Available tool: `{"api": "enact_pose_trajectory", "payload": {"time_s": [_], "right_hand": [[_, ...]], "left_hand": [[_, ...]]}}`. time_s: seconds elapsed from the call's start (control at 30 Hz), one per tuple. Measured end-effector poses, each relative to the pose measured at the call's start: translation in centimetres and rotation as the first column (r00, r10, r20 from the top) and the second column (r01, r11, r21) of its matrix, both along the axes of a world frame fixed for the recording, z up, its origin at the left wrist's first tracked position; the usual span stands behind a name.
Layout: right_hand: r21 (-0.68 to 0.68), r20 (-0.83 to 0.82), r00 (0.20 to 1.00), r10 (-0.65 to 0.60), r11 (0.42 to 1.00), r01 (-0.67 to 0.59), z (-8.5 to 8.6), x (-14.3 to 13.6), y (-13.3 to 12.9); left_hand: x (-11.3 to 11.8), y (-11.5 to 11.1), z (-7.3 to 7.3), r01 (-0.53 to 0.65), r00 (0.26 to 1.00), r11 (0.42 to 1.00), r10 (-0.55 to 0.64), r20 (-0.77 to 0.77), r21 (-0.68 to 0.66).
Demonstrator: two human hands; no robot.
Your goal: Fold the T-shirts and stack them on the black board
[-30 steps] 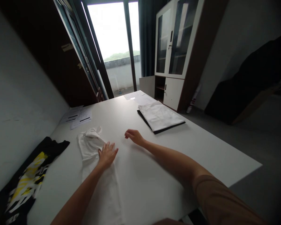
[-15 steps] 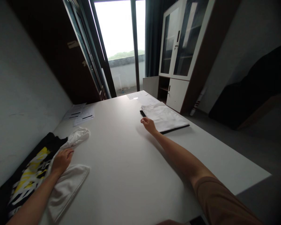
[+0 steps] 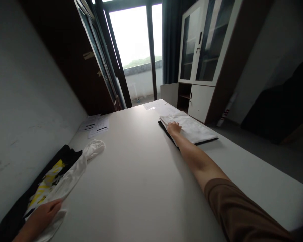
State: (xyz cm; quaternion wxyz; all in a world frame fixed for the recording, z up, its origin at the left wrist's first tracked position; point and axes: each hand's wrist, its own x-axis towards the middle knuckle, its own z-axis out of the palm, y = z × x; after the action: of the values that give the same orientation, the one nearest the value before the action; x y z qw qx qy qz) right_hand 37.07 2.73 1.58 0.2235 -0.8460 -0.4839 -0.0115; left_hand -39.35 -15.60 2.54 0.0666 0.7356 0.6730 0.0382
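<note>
At the lower left, my left hand (image 3: 44, 213) is closed on a rumpled white garment (image 3: 72, 178). The garment trails forward along the table and ends in a loose bunch. Under and beside it, against the wall, lies a black garment with a yellow and white print (image 3: 49, 179). My right hand (image 3: 174, 128) reaches forward and rests on the near left side of a folded white cloth (image 3: 197, 129), its fingers slightly spread. A black folded layer (image 3: 207, 141) shows beneath that cloth at the edges. Both lie flat on the table's right side.
The white table (image 3: 126, 174) stretches toward the window. Printed sheets (image 3: 98, 126) lie at its far left, more paper (image 3: 156, 107) at the far end. A cabinet (image 3: 202, 101) with one lower door open stands past the right edge, and a wall (image 3: 27, 101) borders the left.
My right hand has moved from beside the folded stack onto its top. My left hand has come back toward me, drawing the white garment along over the black one. The view has shifted slightly.
</note>
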Motion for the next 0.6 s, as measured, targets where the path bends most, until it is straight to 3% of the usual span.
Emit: {"api": "enact_pose_trajectory", "payload": {"time_s": [0.07, 0.13, 0.23, 0.3, 0.37, 0.47, 0.53, 0.6], "right_hand": [[0.030, -0.007, 1.000, -0.013, 0.999, 0.013, 0.6, -0.2, -0.1], [0.097, -0.007, 1.000, -0.019, 0.995, 0.020, 1.5, -0.6, -0.3], [0.279, 0.010, 0.996, 0.091, 0.956, -0.090, 3.3, -2.6, -1.0], [0.395, 0.038, 0.956, 0.291, 0.874, -0.282, 4.4, -5.3, -2.1], [0.489, 0.059, 0.836, 0.545, 0.714, -0.500, 5.0, -8.9, -4.0], [0.511, 0.043, 0.447, 0.894, 0.364, -0.779, 4.8, -15.0, -8.6], [0.492, -0.006, 0.173, 0.985, 0.154, -0.857, 4.2, -18.4, -12.1], [0.446, -0.067, -0.095, 0.993, -0.056, -0.893, 3.5, -20.6, -14.8]], "left_hand": [[-2.5, -0.2, -0.2, -0.048, 0.999, 0.997, 0.047, -0.016, -0.054], [-3.1, -0.6, -0.3, -0.042, 0.999, 0.995, 0.040, -0.018, -0.085], [-1.6, -0.4, -0.5, 0.012, 0.999, 1.000, -0.011, 0.042, -0.014], [0.1, 0.4, -0.3, 0.043, 0.993, 0.997, -0.049, 0.104, 0.058], [1.9, 1.5, 0.5, 0.064, 0.984, 0.992, -0.081, 0.158, 0.110], [5.0, 3.6, 2.9, 0.033, 0.974, 0.976, -0.080, 0.213, 0.213], [7.5, 5.0, 4.9, -0.010, 0.971, 0.948, -0.068, 0.231, 0.319], [10.3, 6.3, 6.4, -0.046, 0.970, 0.912, -0.057, 0.237, 0.408]]}}
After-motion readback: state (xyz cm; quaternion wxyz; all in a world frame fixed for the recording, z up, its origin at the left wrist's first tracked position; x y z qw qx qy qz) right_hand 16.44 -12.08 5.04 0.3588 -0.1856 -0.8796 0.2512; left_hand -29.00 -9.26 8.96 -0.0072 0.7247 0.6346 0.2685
